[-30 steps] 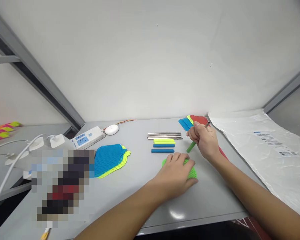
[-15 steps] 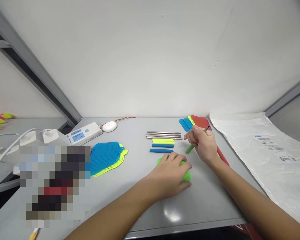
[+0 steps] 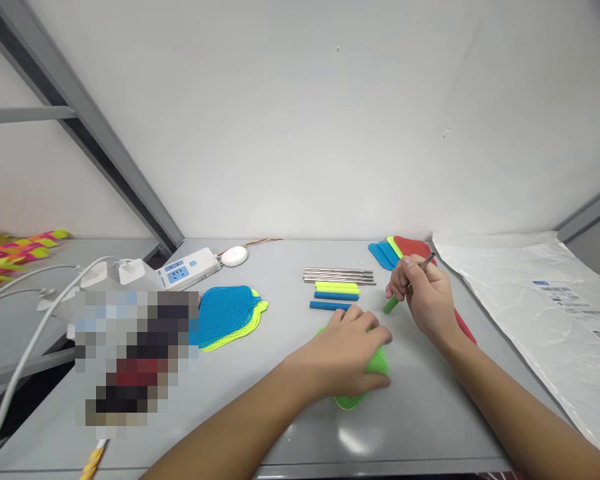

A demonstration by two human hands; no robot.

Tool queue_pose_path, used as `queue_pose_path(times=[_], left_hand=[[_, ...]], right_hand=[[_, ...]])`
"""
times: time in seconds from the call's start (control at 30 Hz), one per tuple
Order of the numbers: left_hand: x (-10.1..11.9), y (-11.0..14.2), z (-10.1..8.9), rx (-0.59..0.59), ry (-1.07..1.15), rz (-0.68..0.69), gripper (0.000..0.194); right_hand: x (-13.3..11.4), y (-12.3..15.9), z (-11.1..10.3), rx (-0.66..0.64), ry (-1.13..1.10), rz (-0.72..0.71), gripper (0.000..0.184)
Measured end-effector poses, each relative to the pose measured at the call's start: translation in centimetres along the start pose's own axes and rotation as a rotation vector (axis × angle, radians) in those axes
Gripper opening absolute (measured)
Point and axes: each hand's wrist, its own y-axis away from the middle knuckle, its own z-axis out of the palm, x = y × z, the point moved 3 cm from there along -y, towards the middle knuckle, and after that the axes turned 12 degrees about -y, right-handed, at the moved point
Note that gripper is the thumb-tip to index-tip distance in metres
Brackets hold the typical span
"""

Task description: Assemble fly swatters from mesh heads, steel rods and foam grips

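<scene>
My left hand (image 3: 347,353) curls over a green mesh fly swatter head (image 3: 351,402) low above or on the table; its contact with the surface is hidden. Green mesh shows between the thumb and fingers and below the palm. My right hand (image 3: 425,293) is closed around a rod with a green handle (image 3: 391,305) below the fingers and a dark metal end (image 3: 429,260) above them. Just beyond my left hand lie blue handle tubes (image 3: 330,305), yellow handle tubes (image 3: 337,287) and several metal rods (image 3: 339,275).
Blue and yellow swatter heads (image 3: 227,310) lie stacked at left. More heads, red (image 3: 413,247) on top, lie behind my right hand. A white plastic bag (image 3: 510,287) covers the right side. A power strip (image 3: 190,268), white disc (image 3: 235,256) and cables occupy the left.
The view has shifted slightly left. The green swatter head has turned or slid toward me under my left hand, so its lower edge shows. My right hand has drawn a little to the right.
</scene>
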Motion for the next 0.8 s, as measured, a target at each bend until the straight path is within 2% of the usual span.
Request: queue_pose_path(times=[0.3, 0.43, 0.57, 0.7, 0.8], left_hand=[[0.2, 0.3, -0.1, -0.023, 0.016, 0.017, 0.037], [0.1, 0.0, 0.0, 0.013, 0.037, -0.035, 0.031], [-0.5, -0.2, -0.2, 0.051, -0.059, -0.12, 0.024], [-1.4, 0.0, -0.6, 0.04, -0.121, -0.226, 0.035], [-1.8, 0.1, -1.0, 0.039, -0.134, -0.269, 0.037]], right_hand=[[0.3, 0.7, 0.8, -0.094, 0.191, 0.014, 0.027], [0.3, 0.9, 1.1, -0.12, 0.307, -0.014, 0.026], [-0.4, 1.3, 1.2, -0.161, 0.457, -0.105, 0.026], [-0.7, 1.5, 1.3, -0.336, 0.611, -0.208, 0.022], [-0.2, 1.7, 1.3, -0.456, 0.673, -0.224, 0.022]])
